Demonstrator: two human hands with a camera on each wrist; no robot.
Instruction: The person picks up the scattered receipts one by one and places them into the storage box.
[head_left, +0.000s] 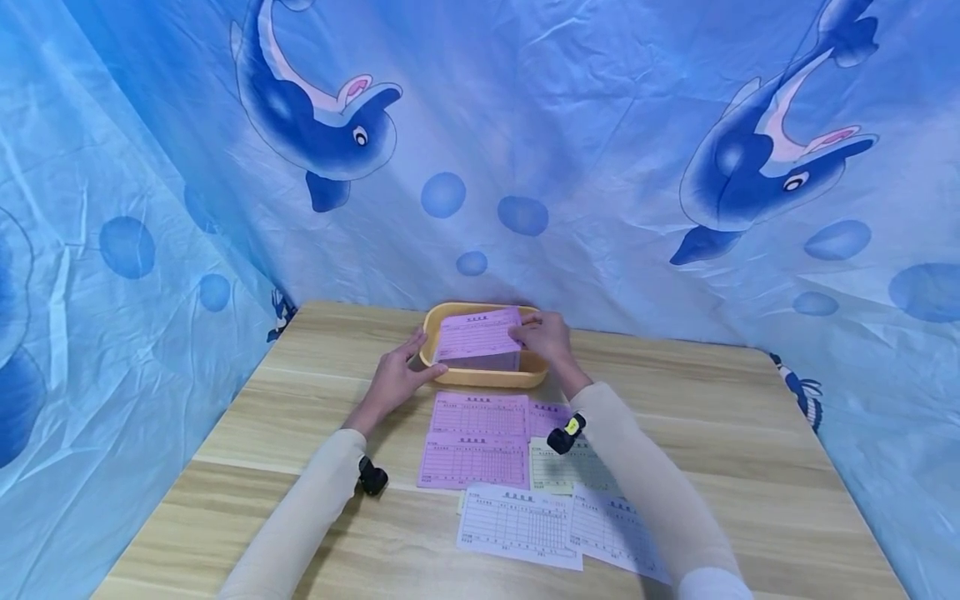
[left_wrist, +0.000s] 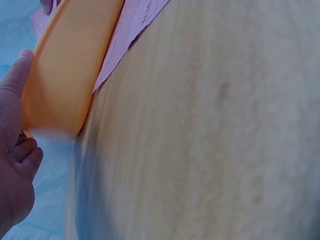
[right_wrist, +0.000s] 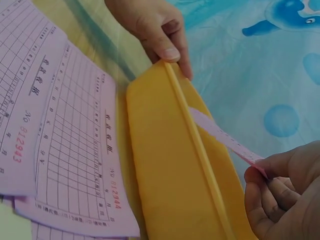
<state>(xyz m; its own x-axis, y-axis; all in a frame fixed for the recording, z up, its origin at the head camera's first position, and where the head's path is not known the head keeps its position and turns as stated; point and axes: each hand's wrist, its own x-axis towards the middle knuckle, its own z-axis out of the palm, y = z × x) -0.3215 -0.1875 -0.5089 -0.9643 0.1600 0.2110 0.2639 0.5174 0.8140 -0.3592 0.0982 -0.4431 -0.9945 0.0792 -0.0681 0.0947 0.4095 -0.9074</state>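
A yellow plastic basket (head_left: 483,379) stands at the table's far edge. My left hand (head_left: 393,377) holds its left end, thumb on the rim and fingers around the outside; the left wrist view shows this hand (left_wrist: 15,150) at the basket's corner. Between thumb and fingers, my right hand (head_left: 547,336) pinches the right edge of a pink receipt slip (head_left: 477,333). That slip is tilted over the basket's opening, partly inside it in the right wrist view. Below it, another sheet (head_left: 487,362) shows inside the basket, mostly covered.
In front of the basket lie pink receipt slips (head_left: 474,461), a pale green slip (head_left: 551,468) and white slips (head_left: 519,527), partly overlapping. My right forearm covers some of them. A blue dolphin-print curtain (head_left: 570,275) hangs behind the wood-grain table (head_left: 300,417).
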